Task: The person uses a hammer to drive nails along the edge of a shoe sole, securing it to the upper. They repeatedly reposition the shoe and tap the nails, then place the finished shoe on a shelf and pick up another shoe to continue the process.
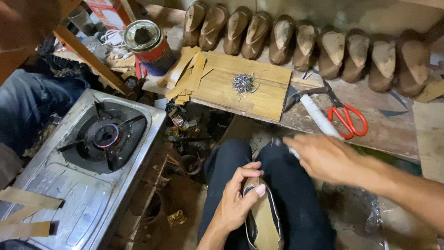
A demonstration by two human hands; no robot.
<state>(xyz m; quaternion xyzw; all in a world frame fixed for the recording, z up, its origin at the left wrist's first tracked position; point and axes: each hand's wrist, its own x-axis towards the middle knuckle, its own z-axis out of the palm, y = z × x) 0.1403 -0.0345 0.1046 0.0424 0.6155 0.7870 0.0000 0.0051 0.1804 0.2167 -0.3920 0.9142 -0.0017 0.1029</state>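
A worn wooden counter fills the top, with a row of shoe forms at twelve o'clock. A gas stove sits at eight. At six, the left hand wraps its grip around a shoe. The right hand is blurry; its grip on the white-handled tool is hard to make out.

Nails lie on board, scissors to its right.

left hand grips shoe on lap; right hand holds white-handled hammer.
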